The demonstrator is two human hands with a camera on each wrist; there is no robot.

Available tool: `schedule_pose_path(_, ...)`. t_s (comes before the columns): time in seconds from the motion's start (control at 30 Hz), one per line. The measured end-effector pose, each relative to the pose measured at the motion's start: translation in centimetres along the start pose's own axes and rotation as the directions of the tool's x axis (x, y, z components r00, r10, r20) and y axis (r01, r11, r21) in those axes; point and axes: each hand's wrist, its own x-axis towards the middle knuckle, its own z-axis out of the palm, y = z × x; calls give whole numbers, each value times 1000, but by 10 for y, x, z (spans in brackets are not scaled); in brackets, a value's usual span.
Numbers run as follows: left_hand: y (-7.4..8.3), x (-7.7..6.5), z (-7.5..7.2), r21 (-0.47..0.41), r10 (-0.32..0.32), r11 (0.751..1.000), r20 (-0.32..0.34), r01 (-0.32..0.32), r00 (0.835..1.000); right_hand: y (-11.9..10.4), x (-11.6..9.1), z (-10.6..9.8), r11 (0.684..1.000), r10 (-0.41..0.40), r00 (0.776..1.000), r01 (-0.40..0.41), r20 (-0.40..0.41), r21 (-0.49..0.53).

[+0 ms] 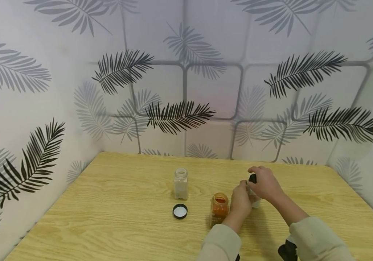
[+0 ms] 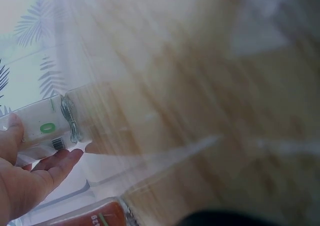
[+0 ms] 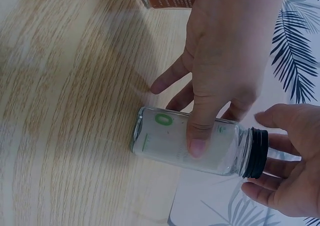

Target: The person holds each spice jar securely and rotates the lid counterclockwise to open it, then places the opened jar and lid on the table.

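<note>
A square glass jar (image 3: 200,141) with pale contents and green print stands upright on the table. My left hand (image 1: 241,201) grips its body, the thumb across the front in the right wrist view. At its top, my right hand (image 1: 266,183) has its fingers and thumb around the black lid (image 3: 256,153), which sits on the jar's neck. Whether the lid is loose or tight cannot be told. Just left of my left hand stands an uncapped jar of orange-red powder (image 1: 219,214). In the left wrist view, the pale jar's base meets the blurred tabletop.
Farther left, an uncapped glass jar (image 1: 181,186) with whitish contents stands on the wooden table (image 1: 124,217). In front of it lies a black lid (image 1: 180,216), its white inside facing up. A patterned wall (image 1: 163,87) rises behind the table. A black item (image 1: 287,251) shows by the right sleeve.
</note>
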Motion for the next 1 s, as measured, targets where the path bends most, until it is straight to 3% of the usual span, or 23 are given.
schedule_pose_path(0.17,1,0,2,7,-25,1000,-4,25,1000,0,-2,-1,996,35,999,-37,-26,-83)
schedule_pose_path(0.37,0,1,3,24,-31,999,-5,31,1000,1,-1,0,994,55,998,-56,-18,-89)
schedule_pose_path(1.0,1,3,3,55,-11,998,-11,12,1000,6,0,-2,997,-81,996,81,-33,-8)
